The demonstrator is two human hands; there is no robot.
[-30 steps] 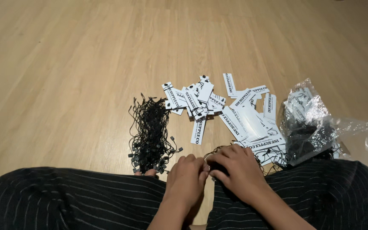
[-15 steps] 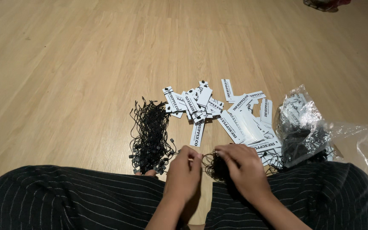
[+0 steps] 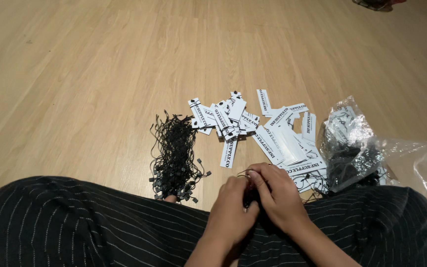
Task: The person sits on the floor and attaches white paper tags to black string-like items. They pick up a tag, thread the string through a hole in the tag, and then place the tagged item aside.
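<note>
**Two hands working a dark string among paper tags on the floor**

Low in the frame, just right of centre, the left hand (image 3: pixel 231 210) and the right hand (image 3: pixel 275 195) meet over the person's lap, touching each other. Between them sits a small dark bundle of string (image 3: pixel 249 197); the fingers of both hands are curled together and pinched on it, with a thin loop showing just above the right thumb. Whether a tag is also in the grip cannot be told, since the hands cover it.

Just beyond the hands, in the middle of the frame, lies a loose heap of white paper tags (image 3: pixel 226 121) with black print; black string ends show on some of them. Right of it, a second spread of similar tags (image 3: pixel 285 141) reaches down to the right hand. Whether either lot is already strung is too small to tell for sure.

Left of centre, a tangled bunch of black strings with small clasps (image 3: pixel 174 155) rests on the wooden floor (image 3: pixel 75 74), well stocked, which suggests much stringing remains. At the right, a crinkled clear plastic bag (image 3: pixel 357 143) holds more dark strings and tags.

The person's legs, in dark pinstriped trousers (image 3: pixel 75 222), fill the bottom of the frame.
</note>
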